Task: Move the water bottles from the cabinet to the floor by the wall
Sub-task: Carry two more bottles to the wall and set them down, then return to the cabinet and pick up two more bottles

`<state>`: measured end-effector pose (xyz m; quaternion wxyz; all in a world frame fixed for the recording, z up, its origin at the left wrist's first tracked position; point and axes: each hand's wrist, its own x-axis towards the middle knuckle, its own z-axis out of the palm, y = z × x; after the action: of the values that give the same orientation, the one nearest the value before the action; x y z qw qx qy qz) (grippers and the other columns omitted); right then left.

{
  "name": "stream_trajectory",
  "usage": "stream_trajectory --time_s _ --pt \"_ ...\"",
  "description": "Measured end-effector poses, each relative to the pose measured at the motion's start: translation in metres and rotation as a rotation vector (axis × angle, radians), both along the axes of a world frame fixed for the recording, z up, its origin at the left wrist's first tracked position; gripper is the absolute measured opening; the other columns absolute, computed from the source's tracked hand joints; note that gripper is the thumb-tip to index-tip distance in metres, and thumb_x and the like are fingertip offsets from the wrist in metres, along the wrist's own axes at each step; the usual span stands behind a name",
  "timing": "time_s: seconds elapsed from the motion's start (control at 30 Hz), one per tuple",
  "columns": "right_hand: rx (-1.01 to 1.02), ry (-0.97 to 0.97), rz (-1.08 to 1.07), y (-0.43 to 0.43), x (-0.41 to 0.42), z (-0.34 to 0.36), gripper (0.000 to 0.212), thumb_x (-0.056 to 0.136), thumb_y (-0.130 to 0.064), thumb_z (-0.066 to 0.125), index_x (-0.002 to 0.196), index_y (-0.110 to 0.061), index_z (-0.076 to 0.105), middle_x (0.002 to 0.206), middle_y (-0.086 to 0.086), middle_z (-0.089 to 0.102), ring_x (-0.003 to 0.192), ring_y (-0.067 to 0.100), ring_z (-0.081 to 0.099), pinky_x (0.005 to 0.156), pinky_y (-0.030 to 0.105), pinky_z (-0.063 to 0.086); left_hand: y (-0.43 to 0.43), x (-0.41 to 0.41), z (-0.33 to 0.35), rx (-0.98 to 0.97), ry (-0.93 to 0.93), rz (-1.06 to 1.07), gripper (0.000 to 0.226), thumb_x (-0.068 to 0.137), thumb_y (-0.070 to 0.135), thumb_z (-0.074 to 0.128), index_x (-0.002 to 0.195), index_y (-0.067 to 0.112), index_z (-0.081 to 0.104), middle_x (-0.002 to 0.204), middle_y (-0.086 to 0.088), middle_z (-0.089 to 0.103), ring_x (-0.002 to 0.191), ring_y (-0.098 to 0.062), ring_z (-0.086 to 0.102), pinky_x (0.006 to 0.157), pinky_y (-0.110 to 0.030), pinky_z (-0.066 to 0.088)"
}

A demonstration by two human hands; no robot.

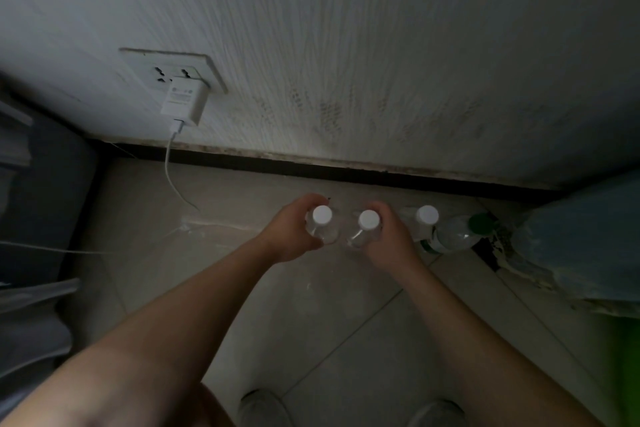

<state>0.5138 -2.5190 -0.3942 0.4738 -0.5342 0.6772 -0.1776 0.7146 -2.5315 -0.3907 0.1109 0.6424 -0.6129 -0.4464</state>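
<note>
Centre frame: our left hand (289, 230) and right hand (388, 236) each hold a grip clamped round a white-capped bottle (322, 224), (363, 229), lowering them upright onto floor (242, 204) beside two already standing by the wall (346, 62).

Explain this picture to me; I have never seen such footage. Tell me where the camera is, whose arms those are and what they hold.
No machine here: a person wears one camera on the head, looking down, so the bare arms are their own. The left hand grips a clear white-capped bottle; the right hand grips a second bottle beside it, low by the wall. Whether they touch the tiled floor I cannot tell. To the right are a third bottle and a green-capped bottle, which looks tilted. A white charger sits in the wall socket, its cable trailing down.
</note>
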Motion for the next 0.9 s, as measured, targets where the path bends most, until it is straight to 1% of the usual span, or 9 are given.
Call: stream_trajectory --time_s 0.1,0.17,0.37,0.47,0.53,0.63,0.7,0.8,0.9 --pt "-0.010 0.025 0.002 0.001 -0.001 0.000 0.069 0.075 -0.017 0.081 0.135 -0.018 0.046 0.132 0.001 0.055 0.115 0.014 0.052 0.091 0.024 0.039 0.000 0.000 0.000 0.019 0.008 0.008 0.076 0.065 0.013 0.086 0.130 0.030 0.050 0.130 0.005 0.058 0.118 -0.016 0.055 0.101 -0.040 0.048" --pt "-0.015 0.025 0.008 0.002 0.000 0.001 0.070 0.075 -0.017 0.081 0.135 -0.019 0.045 0.134 0.000 0.054 0.112 0.009 0.049 0.091 0.022 0.037 0.000 0.001 -0.001 0.031 0.015 0.010 0.079 0.064 0.012 0.087 0.132 0.030 0.050 0.132 0.004 0.057 0.120 -0.016 0.054 0.102 -0.041 0.048" --pt "-0.026 0.008 0.036 0.001 -0.002 0.012 0.079 0.074 -0.015 0.082 0.141 -0.020 0.040 0.140 -0.001 0.049 0.119 0.008 0.046 0.096 0.022 0.037 0.000 0.001 0.003 0.066 0.042 -0.008 0.091 0.062 0.012 0.089 0.140 0.030 0.045 0.139 0.006 0.051 0.125 -0.014 0.050 0.099 -0.027 0.042" --pt "-0.035 -0.016 0.044 0.000 -0.005 0.022 0.083 0.070 -0.015 0.085 0.140 -0.022 0.040 0.137 -0.001 0.050 0.120 0.011 0.049 0.096 0.022 0.039 0.002 -0.001 0.011 0.120 0.109 0.007 0.095 0.061 0.013 0.089 0.141 0.035 0.042 0.140 0.005 0.050 0.126 -0.015 0.049 0.100 -0.033 0.046" --pt "-0.043 -0.015 0.068 0.000 -0.008 0.032 0.086 0.068 -0.017 0.086 0.140 -0.021 0.040 0.138 0.000 0.049 0.121 0.013 0.050 0.100 0.025 0.041 0.004 -0.003 0.019 0.128 0.139 0.019 0.098 0.060 0.015 0.090 0.141 0.038 0.041 0.143 0.007 0.048 0.129 -0.014 0.045 0.102 -0.034 0.044" --pt "-0.052 -0.028 0.077 0.001 -0.016 0.051 0.088 0.065 -0.024 0.088 0.139 -0.026 0.041 0.140 -0.001 0.049 0.126 0.016 0.050 0.105 0.034 0.043 0.006 -0.002 0.037 0.087 0.141 0.034 0.097 0.061 0.018 0.090 0.142 0.038 0.040 0.145 0.012 0.044 0.128 -0.006 0.040 0.099 -0.024 0.035" --pt "-0.064 -0.015 0.094 0.002 -0.022 0.069 0.089 0.063 -0.028 0.089 0.139 -0.028 0.042 0.141 -0.002 0.049 0.127 0.015 0.049 0.103 0.030 0.042 0.008 0.001 0.054 0.054 0.134 0.053 0.096 0.062 0.022 0.090 0.143 0.036 0.041 0.144 0.012 0.044 0.129 -0.005 0.041 0.100 -0.021 0.032" --pt "-0.070 -0.006 0.075 0.004 -0.029 0.103 0.088 0.063 -0.023 0.089 0.138 -0.026 0.044 0.138 -0.002 0.050 0.121 0.012 0.050 0.093 0.020 0.037 0.013 0.007 0.092 0.005 0.107 0.087 0.091 0.065 0.029 0.089 0.143 0.034 0.042 0.143 0.012 0.045 0.129 -0.005 0.041 0.104 -0.022 0.031" --pt "-0.064 -0.005 0.075 0.008 -0.032 0.146 0.087 0.066 -0.028 0.087 0.141 -0.028 0.042 0.142 -0.005 0.044 0.125 0.011 0.044 0.100 0.025 0.036 0.021 0.008 0.138 -0.047 0.061 0.106 0.082 0.071 0.031 0.085 0.142 0.032 0.044 0.140 0.014 0.045 0.125 0.001 0.039 0.103 -0.019 0.028"
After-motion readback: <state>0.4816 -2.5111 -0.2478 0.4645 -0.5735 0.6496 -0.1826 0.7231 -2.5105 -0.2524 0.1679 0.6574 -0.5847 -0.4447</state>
